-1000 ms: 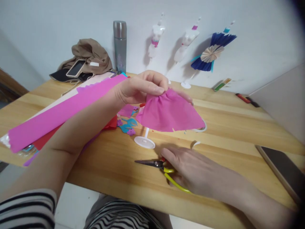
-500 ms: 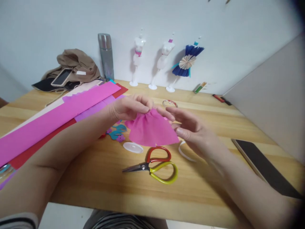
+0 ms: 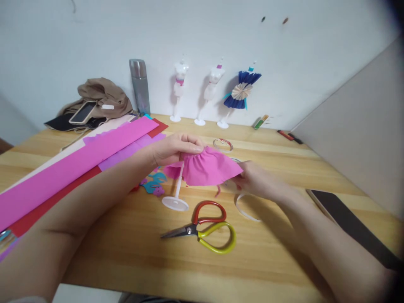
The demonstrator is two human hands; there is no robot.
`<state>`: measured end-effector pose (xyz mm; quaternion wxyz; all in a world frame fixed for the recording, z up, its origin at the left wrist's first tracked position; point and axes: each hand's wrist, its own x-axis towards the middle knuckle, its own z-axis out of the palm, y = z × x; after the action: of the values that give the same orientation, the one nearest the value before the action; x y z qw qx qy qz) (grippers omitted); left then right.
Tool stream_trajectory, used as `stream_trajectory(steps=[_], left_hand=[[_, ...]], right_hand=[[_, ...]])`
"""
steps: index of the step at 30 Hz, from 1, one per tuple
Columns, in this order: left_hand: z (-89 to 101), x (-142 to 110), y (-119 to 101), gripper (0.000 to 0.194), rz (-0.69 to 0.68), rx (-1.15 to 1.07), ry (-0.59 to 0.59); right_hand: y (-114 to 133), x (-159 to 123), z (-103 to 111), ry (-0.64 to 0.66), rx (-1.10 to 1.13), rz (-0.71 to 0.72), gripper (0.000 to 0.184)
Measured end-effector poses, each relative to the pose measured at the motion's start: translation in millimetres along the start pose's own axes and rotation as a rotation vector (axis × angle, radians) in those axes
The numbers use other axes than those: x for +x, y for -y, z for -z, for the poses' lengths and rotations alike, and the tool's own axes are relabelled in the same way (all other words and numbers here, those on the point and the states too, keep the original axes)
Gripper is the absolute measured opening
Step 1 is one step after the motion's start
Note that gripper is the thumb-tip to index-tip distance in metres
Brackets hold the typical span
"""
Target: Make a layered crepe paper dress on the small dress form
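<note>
My left hand (image 3: 183,147) pinches the gathered top of a pink crepe paper piece (image 3: 213,166), which fans out like a skirt. At its right corner is my right hand (image 3: 251,179), fingers curled in and closed on the edge; its fingertips are partly hidden. Behind the paper stands a small white mannequin stand (image 3: 175,203); its upper part is hidden by the paper and my left hand. Below lie scissors (image 3: 190,229) with one red and one yellow handle, blades toward the left. Blue and purple flower cutouts (image 3: 154,184) lie left of the stand.
Long pink paper (image 3: 85,151) and other coloured sheets cover the left side. A thermos (image 3: 139,86), white mannequins (image 3: 179,80) and one mannequin dressed in blue paper (image 3: 242,90) stand along the wall. A dark phone-like slab (image 3: 347,223) lies right; a white strip (image 3: 244,210) curls near the scissors.
My right hand has gone from spread fingers to a closed grip at the paper's corner. The paper's right side has swung up and rightward, uncovering the stand's stem. The view has tilted up slightly.
</note>
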<state>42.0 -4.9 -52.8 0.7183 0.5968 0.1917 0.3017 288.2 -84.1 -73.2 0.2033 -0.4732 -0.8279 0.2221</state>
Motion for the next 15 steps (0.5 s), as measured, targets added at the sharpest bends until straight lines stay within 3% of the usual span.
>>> stream_trajectory(steps=[3, 8, 10, 13, 15], left_hand=[[1.5, 1.1, 0.5, 0.020, 0.003, 0.026, 0.036], [-0.4, 2.3, -1.0, 0.020, -0.048, 0.070, -0.039], [-3.4, 3.1, -0.9, 0.019, -0.101, 0.036, -0.125], [-7.2, 4.5, 1.0, 0.018, -0.167, -0.060, -0.282], [-8.0, 5.3, 3.1, 0.018, -0.202, -0.123, -0.384]], right_hand=[[-6.7, 2.3, -6.2, -0.066, -0.025, -0.069, 0.027], [-1.5, -0.3, -4.7, -0.069, 0.003, -0.103, 0.025], [14.1, -4.0, -3.5, 0.011, 0.070, -0.062, 0.026], [45.2, -10.3, -8.1, 0.267, 0.225, 0.098, 0.010], [60.7, -13.0, -14.7, 0.411, 0.221, 0.150, 0.022]])
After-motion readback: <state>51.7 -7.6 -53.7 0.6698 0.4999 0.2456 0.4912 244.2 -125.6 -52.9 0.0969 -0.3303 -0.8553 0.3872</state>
